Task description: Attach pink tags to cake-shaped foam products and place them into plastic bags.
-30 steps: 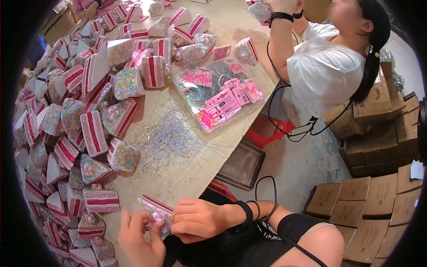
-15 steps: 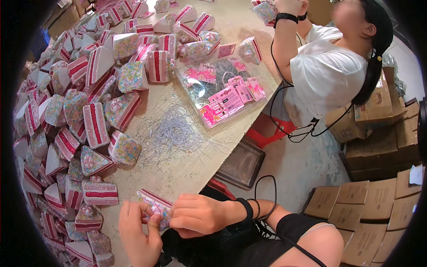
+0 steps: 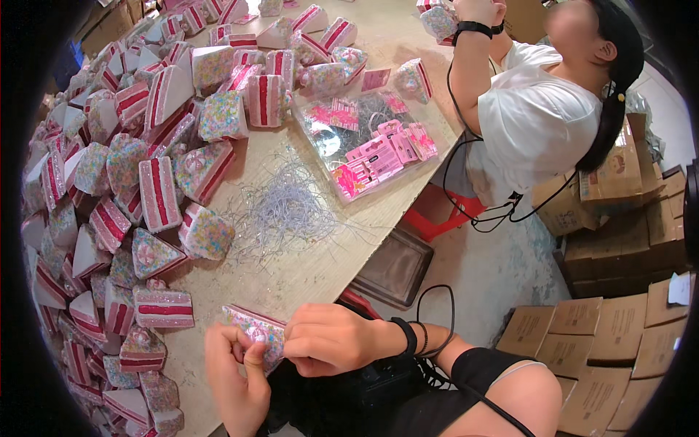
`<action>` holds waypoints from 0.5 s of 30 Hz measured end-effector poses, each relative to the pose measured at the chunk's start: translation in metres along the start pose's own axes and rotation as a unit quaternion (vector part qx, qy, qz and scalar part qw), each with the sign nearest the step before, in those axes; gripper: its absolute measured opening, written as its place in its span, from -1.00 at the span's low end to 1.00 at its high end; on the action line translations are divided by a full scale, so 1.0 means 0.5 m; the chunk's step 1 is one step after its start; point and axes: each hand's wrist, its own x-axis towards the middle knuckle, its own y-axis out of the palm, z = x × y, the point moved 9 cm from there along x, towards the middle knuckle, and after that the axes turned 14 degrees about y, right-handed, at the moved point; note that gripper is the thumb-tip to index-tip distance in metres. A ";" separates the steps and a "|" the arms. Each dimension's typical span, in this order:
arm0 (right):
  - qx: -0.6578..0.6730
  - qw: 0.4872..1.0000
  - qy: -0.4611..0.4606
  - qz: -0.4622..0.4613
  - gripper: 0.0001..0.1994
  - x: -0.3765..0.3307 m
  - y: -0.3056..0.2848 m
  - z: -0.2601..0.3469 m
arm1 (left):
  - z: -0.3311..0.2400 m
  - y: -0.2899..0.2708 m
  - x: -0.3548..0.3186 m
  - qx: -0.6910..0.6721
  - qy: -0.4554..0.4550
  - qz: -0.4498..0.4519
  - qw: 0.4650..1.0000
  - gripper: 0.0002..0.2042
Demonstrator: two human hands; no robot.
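A cake-slice ornament, pink-edged with pastel sprinkles and a swirl on its face, is held over the near table edge between both my hands. My left hand pinches its left side between thumb and fingers. Closed over its right end is my right hand, whose fingertips are partly hidden. Any thin cord between the fingers is too small to make out. A large heap of similar cake slices lies just left of my hands. Beyond them is a tangle of thin silvery cords.
A clear plastic tray holds pink cards and cords. Across the table's right edge, a co-worker in a white shirt handles another cake slice. Cardboard boxes, a red stool and black cables stand or hang to the right.
My left hand and the ornament have shifted slightly to the right, with both hands still holding it. The whole view has tilted a little.
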 end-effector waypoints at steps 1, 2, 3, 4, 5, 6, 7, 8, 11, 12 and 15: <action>-0.004 1.000 0.003 0.000 -0.71 -0.001 -0.004 -0.004 | 0.010 0.000 -0.001 -0.037 -0.018 -0.035 0.999 -0.88; -0.011 1.000 0.006 -0.004 -0.72 -0.002 -0.010 -0.010 | 0.013 0.013 0.000 -0.042 -0.017 -0.031 0.998 -0.88; -0.020 1.000 0.010 -0.009 -0.72 -0.003 -0.017 -0.016 | -0.002 0.012 0.008 0.003 0.019 -0.067 0.998 -0.89; -0.021 1.000 0.012 -0.010 -0.72 -0.004 -0.024 -0.018 | -0.026 0.004 0.014 0.051 0.054 -0.105 0.992 -0.89; -0.015 1.000 0.008 -0.005 -0.73 -0.002 -0.009 -0.011 | -0.019 -0.012 -0.005 0.058 0.047 -0.111 0.991 -0.89; -0.008 1.000 0.005 0.000 -0.74 0.001 0.004 -0.003 | -0.024 -0.036 -0.022 0.095 0.071 -0.131 0.984 -0.91; 0.002 1.000 0.002 0.005 -0.74 0.004 0.015 0.006 | -0.032 -0.055 -0.041 0.132 0.095 -0.150 0.975 -0.92; 0.013 1.000 -0.002 0.015 -0.74 0.007 0.029 0.018 | -0.029 -0.065 -0.061 0.141 0.087 -0.156 0.974 -0.92; -0.030 0.999 0.019 0.017 -0.75 0.000 -0.002 -0.008 | -0.019 -0.027 -0.035 0.159 0.150 -0.193 0.956 -0.90; -0.032 0.999 0.018 0.019 -0.75 0.000 -0.001 -0.006 | -0.014 -0.028 -0.043 0.157 0.141 -0.195 0.958 -0.91; -0.049 0.998 0.027 0.018 -0.75 -0.002 0.000 -0.010 | 0.000 -0.020 -0.052 0.132 0.118 -0.205 0.963 -0.87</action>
